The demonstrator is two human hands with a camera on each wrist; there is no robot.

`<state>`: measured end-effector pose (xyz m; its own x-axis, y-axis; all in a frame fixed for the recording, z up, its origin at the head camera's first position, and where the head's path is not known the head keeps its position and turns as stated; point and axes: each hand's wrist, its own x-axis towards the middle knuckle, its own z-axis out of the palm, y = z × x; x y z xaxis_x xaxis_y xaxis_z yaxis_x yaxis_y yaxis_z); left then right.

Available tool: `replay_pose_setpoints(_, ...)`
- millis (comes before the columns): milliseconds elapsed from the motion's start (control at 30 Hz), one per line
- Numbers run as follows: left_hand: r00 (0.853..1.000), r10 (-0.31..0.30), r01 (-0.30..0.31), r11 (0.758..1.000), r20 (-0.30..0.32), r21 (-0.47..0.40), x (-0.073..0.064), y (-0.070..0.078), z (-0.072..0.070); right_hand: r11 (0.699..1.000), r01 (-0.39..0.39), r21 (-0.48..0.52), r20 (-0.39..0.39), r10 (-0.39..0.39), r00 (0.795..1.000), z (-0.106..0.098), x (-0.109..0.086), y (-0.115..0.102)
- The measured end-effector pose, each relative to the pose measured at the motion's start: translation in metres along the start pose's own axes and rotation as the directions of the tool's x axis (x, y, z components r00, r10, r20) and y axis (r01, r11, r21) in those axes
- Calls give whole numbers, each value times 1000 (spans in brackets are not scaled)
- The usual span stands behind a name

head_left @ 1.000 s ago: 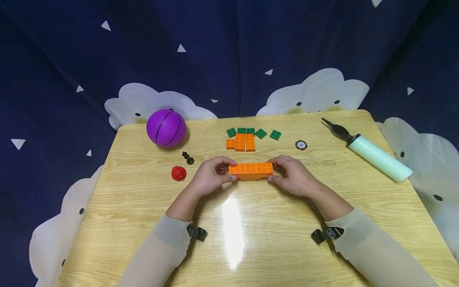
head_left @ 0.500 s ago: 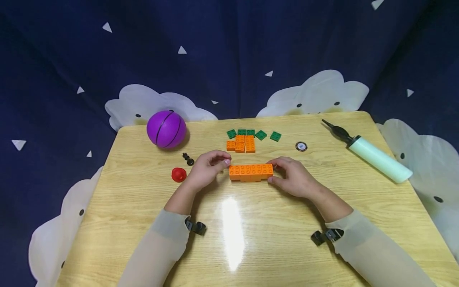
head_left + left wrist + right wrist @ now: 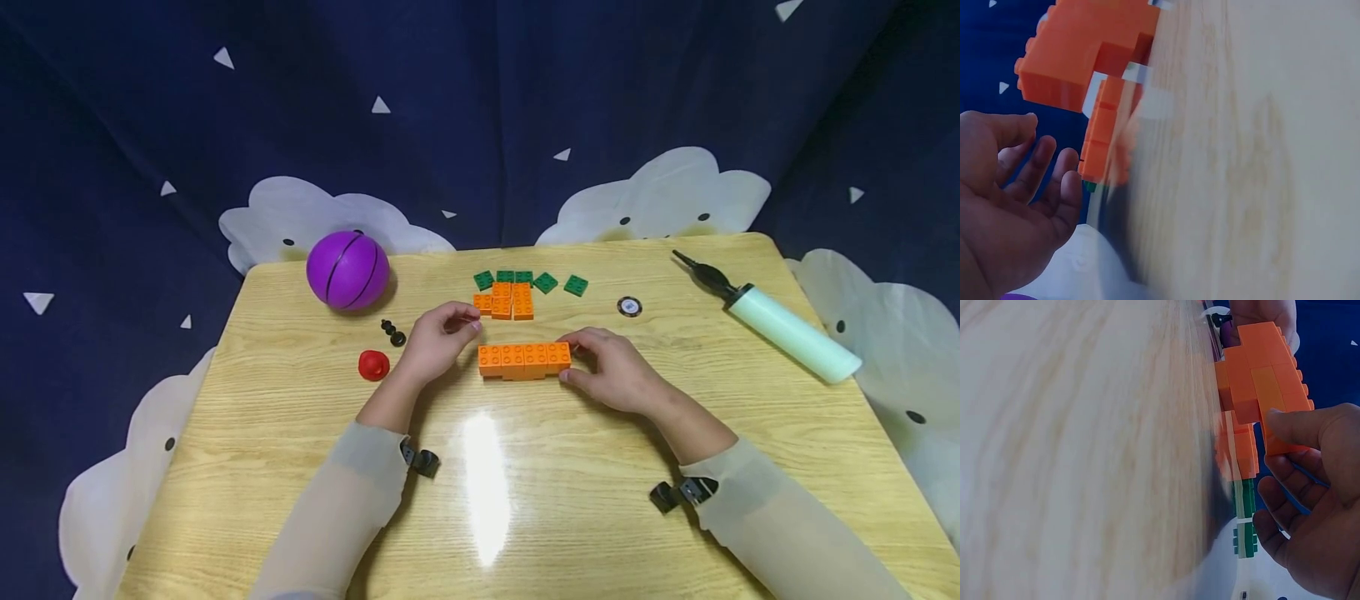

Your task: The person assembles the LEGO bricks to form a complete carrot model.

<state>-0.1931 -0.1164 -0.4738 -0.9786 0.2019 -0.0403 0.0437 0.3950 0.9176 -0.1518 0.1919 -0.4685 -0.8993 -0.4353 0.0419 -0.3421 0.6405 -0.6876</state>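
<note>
In the head view, the left hand [image 3: 435, 340] has let go of the orange toy-brick build [image 3: 525, 358], whose left end it gripped a second ago, and has shifted away from the person. Its fingers are loosely bent and empty, with the tips beside the small loose orange brick [image 3: 482, 304]; whether they touch it cannot be told. The build lies nearer the person than those fingertips, while the right hand [image 3: 618, 371] keeps hold of its right end. Green bricks [image 3: 576, 286] lie beyond the right fingers.

The left wrist view shows the gap between thumb and curved fingers, which the head view partly hides. The build's end stands clear of the thumb tip, and its underside is cut back in steps.

The right wrist view shows the thumb flat against the build's side near the end, the other fingers curled at that end, the foremost partly hidden. From here three tiers appear: a long studded top row, a shorter one beneath and a shorter one still at the bottom, all plain glossy orange.
</note>
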Motion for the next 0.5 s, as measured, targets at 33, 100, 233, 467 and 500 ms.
replay_pose_setpoints(33,1000,-2,2,1000,-5,2,2,-1,1,1000,-1,1,3,1,1000,0,0,0)
replay_pose_setpoints(100,1000,-7,7,1000,-15,9,5,-3,2,1000,-2,1,8,2,1000,0,0,1)
replay_pose_setpoints(233,999,-18,18,1000,-26,9,12,-6,4,1000,-3,-2,12,3,1000,1,1,2)
replay_pose_setpoints(467,999,-41,40,999,-36,-27,25,-10,5,1000,-1,-5,6,1,1000,0,0,1)
replay_pose_setpoints(500,998,-43,42,999,-38,-29,26,-10,5,1000,-1,-5,5,1,1000,0,0,1)
